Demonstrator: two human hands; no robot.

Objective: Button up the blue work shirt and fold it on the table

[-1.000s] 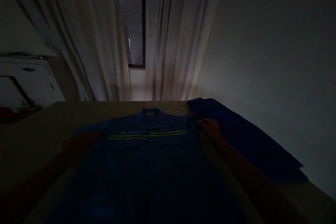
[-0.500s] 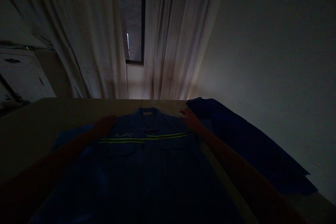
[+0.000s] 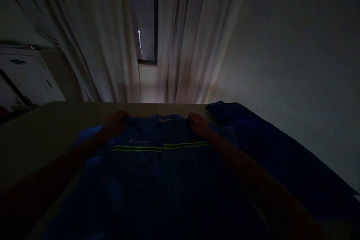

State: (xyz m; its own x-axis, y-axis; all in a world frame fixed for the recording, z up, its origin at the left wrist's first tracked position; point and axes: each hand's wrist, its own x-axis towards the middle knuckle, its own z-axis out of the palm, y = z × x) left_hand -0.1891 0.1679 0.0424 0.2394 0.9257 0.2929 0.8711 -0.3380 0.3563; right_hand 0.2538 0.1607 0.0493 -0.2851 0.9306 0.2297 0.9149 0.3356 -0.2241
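A dark blue work jacket [image 3: 165,172] lies spread front side up, its collar at the far end. Two yellow-green stripes cross the chest, with pale lettering above them on the left. My left hand [image 3: 116,122] is closed on the left shoulder edge. On the opposite side of the collar, my right hand [image 3: 199,123] pinches the other shoulder edge. Both forearms reach over the jacket's sleeves and partly hide them. The lower part of the jacket fades into deep shadow.
Another dark blue garment [image 3: 270,146] lies on the right, along the wall [image 3: 295,63]. The jacket rests on a dull yellowish surface [image 3: 75,112]. Behind it hang long curtains [image 3: 107,56] beside a narrow window [image 3: 143,18]. A pale cabinet [image 3: 28,71] stands at the far left.
Both hands have moved inward toward the collar and closed on the shoulder edges. My right hand had its fingers apart before. The collar area now looks raised and drawn taut.
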